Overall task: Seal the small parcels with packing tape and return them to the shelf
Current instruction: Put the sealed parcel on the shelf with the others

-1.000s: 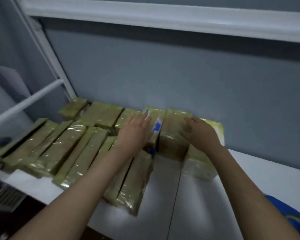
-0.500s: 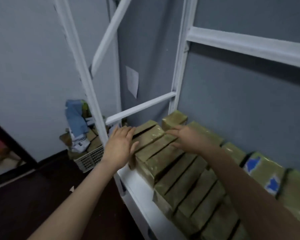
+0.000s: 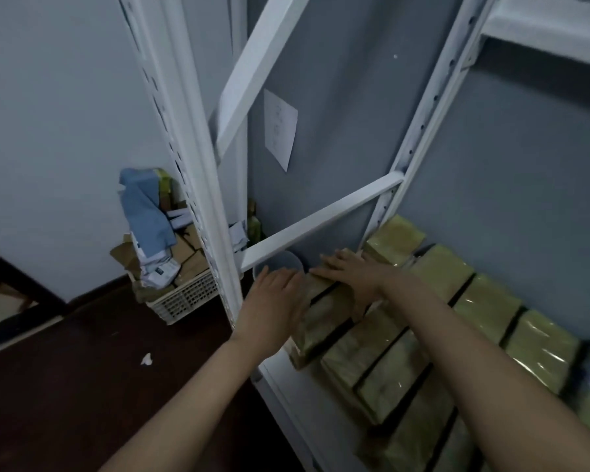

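While the person's left hand [image 3: 273, 301] lies flat, fingers straight and close together, against the left end of the leftmost olive-brown, tape-wrapped rectangular parcel [image 3: 319, 327], the right hand [image 3: 355, 275] rests palm down on top of the same parcel. Its fingers are stretched out toward the left, and neither hand curls round anything. That parcel lies at the left end of a near row of glossy olive-brown parcels [image 3: 389, 373], set side by side on the white metal shelf board [image 3: 304, 410]. A far row of similar parcels [image 3: 484, 301] sits behind it along the grey wall. A translucent round plastic cup [image 3: 280, 264] stands just beyond the left fingertips. Left of the white slotted upright post [image 3: 198, 172], a white lattice plastic basket [image 3: 184, 299] of paper and cardboard sits on the dark floor. A white paper sheet [image 3: 280, 127] hangs on the wall.
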